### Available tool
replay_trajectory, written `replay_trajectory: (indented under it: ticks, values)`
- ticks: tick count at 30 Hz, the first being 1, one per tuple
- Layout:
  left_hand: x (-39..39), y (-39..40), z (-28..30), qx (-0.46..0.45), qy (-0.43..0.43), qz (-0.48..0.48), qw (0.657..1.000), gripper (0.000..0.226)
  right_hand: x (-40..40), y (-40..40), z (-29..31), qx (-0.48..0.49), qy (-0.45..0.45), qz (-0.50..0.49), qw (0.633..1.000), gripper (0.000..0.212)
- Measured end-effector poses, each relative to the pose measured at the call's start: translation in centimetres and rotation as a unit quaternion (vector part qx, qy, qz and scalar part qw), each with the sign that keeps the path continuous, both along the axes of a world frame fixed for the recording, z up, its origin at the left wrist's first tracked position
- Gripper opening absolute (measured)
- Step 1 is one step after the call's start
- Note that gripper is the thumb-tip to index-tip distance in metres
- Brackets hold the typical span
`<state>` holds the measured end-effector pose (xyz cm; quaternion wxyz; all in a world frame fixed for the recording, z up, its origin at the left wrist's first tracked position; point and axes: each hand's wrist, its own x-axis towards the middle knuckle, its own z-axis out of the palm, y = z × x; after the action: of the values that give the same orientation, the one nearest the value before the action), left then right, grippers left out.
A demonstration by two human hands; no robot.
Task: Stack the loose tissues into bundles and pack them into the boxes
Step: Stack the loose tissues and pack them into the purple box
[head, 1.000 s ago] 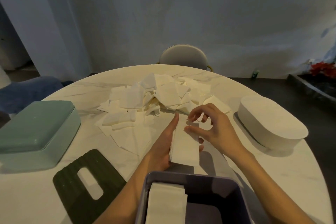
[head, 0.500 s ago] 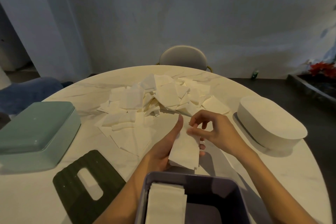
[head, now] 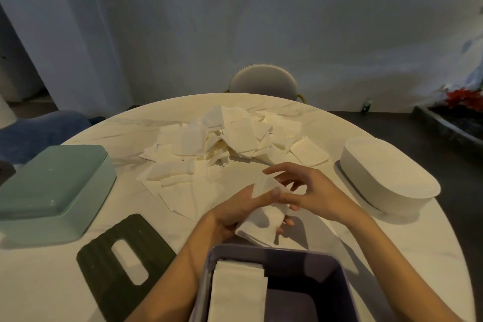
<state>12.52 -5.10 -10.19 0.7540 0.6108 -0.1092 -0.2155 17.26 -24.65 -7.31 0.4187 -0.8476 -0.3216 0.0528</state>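
Note:
My left hand (head: pixel 235 210) grips a white tissue bundle (head: pixel 258 225), lifted off the table just beyond the purple box (head: pixel 337 264). Its fingertips show under the bundle's right edge. My right hand (head: pixel 305 191) hovers over the bundle's far end with fingers spread and relaxed, touching its top edge. Inside the purple box, a stacked bundle (head: pixel 237 293) fills the left side; the right side is bare. A heap of loose tissues (head: pixel 222 138) lies in the middle of the round table (head: pixel 78 282).
An upside-down green box (head: pixel 49 191) sits at the left. A dark lid with an oval slot (head: pixel 122 264) lies in front of it. A white oval box (head: pixel 386 180) stands at the right. A chair (head: pixel 264 78) is behind the table.
The bundle lay flat on the table between my hands; now my left hand has lifted and tilted it toward the purple box. My right hand's fingers have opened above it.

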Motion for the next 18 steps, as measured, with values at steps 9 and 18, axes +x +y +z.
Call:
replay_trajectory:
  ticks: [9,18]
  values:
    - [2.2,2.9,-1.3,0.193,-0.204,0.248,0.927,0.039,0.8,0.1,-2.3,0.106,0.066,-0.118,0.985,0.036]
    - [1.8,-0.8,-1.6,0.051,-0.132,0.382,0.913,0.009,0.3,2.7,-4.2,0.192,0.094,-0.145,0.966,0.075]
